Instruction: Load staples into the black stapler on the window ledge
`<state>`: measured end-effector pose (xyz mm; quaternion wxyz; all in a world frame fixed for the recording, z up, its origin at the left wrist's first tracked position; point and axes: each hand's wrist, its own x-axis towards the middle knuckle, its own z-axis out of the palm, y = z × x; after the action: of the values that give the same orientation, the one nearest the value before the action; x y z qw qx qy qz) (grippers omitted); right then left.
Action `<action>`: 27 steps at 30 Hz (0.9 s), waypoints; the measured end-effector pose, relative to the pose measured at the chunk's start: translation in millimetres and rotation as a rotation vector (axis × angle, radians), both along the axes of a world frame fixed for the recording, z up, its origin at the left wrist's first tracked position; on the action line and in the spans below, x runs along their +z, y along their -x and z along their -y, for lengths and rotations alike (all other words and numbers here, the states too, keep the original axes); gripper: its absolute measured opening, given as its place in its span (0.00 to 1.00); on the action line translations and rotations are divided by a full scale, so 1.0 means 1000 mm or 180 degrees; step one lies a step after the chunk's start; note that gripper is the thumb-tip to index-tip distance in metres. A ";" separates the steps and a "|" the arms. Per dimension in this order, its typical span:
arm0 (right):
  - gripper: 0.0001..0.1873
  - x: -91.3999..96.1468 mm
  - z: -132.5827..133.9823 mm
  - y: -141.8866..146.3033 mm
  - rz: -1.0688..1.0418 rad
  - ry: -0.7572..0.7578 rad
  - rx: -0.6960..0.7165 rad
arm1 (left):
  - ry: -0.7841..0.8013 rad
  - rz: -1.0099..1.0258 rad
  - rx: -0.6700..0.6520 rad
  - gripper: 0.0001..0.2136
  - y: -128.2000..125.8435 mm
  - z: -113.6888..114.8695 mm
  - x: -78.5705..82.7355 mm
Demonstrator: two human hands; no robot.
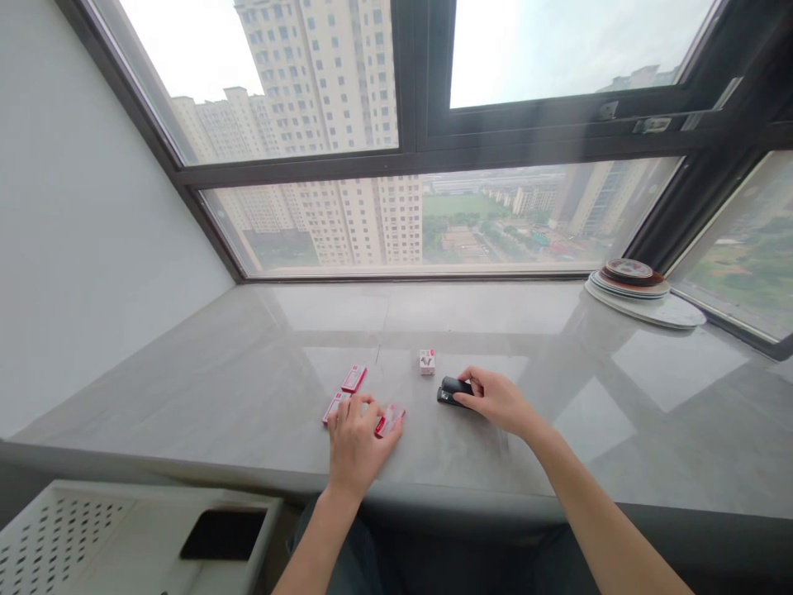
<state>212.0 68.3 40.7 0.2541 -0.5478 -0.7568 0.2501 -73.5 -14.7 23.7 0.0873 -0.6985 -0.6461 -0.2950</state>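
My right hand (496,400) is closed around a black stapler (454,389) lying on the grey stone sill; thumb and fingers grip its right end. My left hand (356,438) is to the left of it, with thumb and fingers bent about a small flat red-and-white box (390,420). Just past its fingers lies a second flat red-and-white box (335,406), partly covered by the hand. A third flat box (354,378) rests a little farther back. Beyond the gap between my hands stands a small white-and-red carton (427,361) with a printed picture.
Stacked plates (644,302) sit at the far right corner by the window. The dark window frame (409,161) bounds the back of the sill (248,397), a white wall (92,207) the left. Below the front edge, a dark phone-like object (224,534) lies on a white perforated surface (124,537).
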 end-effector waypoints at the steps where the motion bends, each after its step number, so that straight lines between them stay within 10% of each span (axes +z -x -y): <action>1: 0.12 0.000 0.001 0.000 -0.0024 0.0007 -0.0024 | -0.0046 -0.0007 0.0147 0.07 0.013 -0.003 -0.001; 9: 0.13 -0.005 0.001 0.002 -0.0130 -0.0016 -0.0152 | 0.0100 0.0287 0.0028 0.08 0.074 -0.031 -0.015; 12: 0.13 -0.003 0.002 0.002 -0.0131 -0.0011 -0.0189 | 0.0319 0.0289 -0.0218 0.23 0.076 -0.038 -0.019; 27: 0.25 -0.003 0.017 -0.007 -0.0190 0.0435 -0.0387 | 0.0274 -0.0144 -0.0226 0.32 0.010 -0.073 -0.039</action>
<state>219.2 50.9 37.3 0.2533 -0.6011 -0.6954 0.3016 -83.1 57.9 -15.0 0.0613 -0.7306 -0.6308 -0.2541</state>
